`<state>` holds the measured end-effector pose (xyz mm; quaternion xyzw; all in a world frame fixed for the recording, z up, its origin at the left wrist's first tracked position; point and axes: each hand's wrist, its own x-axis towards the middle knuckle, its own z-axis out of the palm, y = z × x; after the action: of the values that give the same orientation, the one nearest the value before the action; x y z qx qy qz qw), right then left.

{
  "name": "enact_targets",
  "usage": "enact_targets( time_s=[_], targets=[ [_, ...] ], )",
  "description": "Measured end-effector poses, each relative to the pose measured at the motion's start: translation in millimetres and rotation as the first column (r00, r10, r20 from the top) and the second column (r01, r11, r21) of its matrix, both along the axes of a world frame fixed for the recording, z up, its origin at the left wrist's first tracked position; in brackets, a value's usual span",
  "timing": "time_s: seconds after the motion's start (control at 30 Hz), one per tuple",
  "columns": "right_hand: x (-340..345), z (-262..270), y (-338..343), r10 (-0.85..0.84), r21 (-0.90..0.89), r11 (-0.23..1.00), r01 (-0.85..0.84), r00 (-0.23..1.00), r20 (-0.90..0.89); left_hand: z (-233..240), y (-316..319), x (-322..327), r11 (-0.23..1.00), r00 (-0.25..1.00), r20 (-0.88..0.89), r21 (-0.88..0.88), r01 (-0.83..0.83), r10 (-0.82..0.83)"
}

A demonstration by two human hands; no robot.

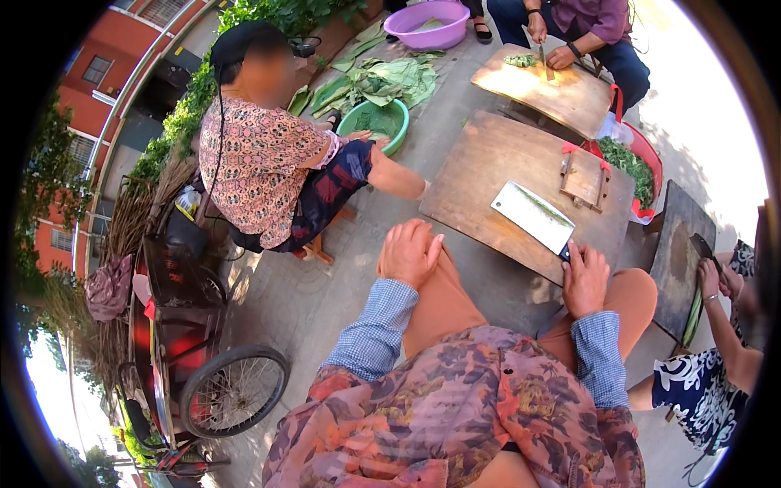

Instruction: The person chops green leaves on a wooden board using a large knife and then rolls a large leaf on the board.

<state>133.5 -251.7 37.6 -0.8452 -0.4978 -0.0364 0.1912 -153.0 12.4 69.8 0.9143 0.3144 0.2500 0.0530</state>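
My left hand [411, 253] rests on my left knee, fingers together, holding nothing. My right hand [584, 277] lies at the near edge of a low wooden board table [476, 158], beside my right knee. Its fingers reach the dark handle of a cleaver [531, 213]; whether they close round it cannot be told. The cleaver's broad blade lies flat on the wood, with green bits along one edge. Beyond it on the board sits a small wooden folding stand [584, 180] with red ties.
Around me are a seated person [262, 158] by a green basin [396, 137], leaves [378, 82] on the ground, a purple basin [427, 27], and a red-rimmed container of chopped greens [628, 168]. People cut greens at two other boards [543, 91]. A tricycle cart [177, 329] stands left.
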Motion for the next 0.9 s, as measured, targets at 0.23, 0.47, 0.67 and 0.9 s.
enact_targets(
  time_s=[0.23, 0.47, 0.67, 0.9],
  targets=[
    [-1.7, 3.6, 0.6, -0.004, -0.012, 1.000, 0.004, 1.000, 0.009, 3.3, -1.2, -0.5, 1.000, 1.000, -0.009, -0.016, 0.003, -0.003],
    [-0.4, 3.1, 1.7, -0.007, -0.006, 1.000, 0.007, 1.000, 0.000, 3.0, -0.9, 1.2, 1.000, 1.000, -0.015, -0.010, -0.006, 0.006],
    [-0.2, 2.2, 1.3, -0.011, -0.010, 1.000, 0.011, 1.000, -0.009, 2.1, -0.8, 1.9, 1.000, 1.000, -0.007, -0.004, -0.001, 0.001],
    [0.1, 1.0, 1.2, -0.008, 0.006, 1.000, 0.008, 1.000, 0.000, 0.4, -0.5, 2.7, 1.000, 1.000, 0.001, 0.003, -0.008, 0.008]
  ],
)
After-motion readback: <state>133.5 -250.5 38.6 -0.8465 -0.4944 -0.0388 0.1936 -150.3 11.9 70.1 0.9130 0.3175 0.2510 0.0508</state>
